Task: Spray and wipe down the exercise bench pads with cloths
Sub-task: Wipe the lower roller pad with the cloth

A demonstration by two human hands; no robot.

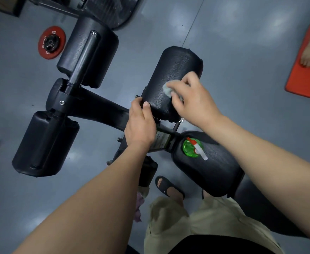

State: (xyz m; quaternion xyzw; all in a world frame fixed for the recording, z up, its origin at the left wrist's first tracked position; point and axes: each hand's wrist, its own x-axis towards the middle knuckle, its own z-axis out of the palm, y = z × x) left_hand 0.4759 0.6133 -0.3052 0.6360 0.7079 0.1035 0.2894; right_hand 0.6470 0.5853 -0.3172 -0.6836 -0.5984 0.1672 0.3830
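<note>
Wiping under way, head view. The right hand (192,99) bunches a pale cloth (169,88) under curled fingers and presses it on the right roller pad (176,68), which is beaded with droplets: sprayed, only partly dried. The left hand (141,123) grips that pad's near end, thumb on top. The spray bottle (192,148) stands on the seat pad (216,173). Far-left roller pad (88,52) and near-left roller pad (46,143): cannot tell if cleaned, and the seat probably still to do.

green spray bottle (191,148) stands on the seat pad (216,176); red weight plate (51,42) on grey floor (242,33).
</note>
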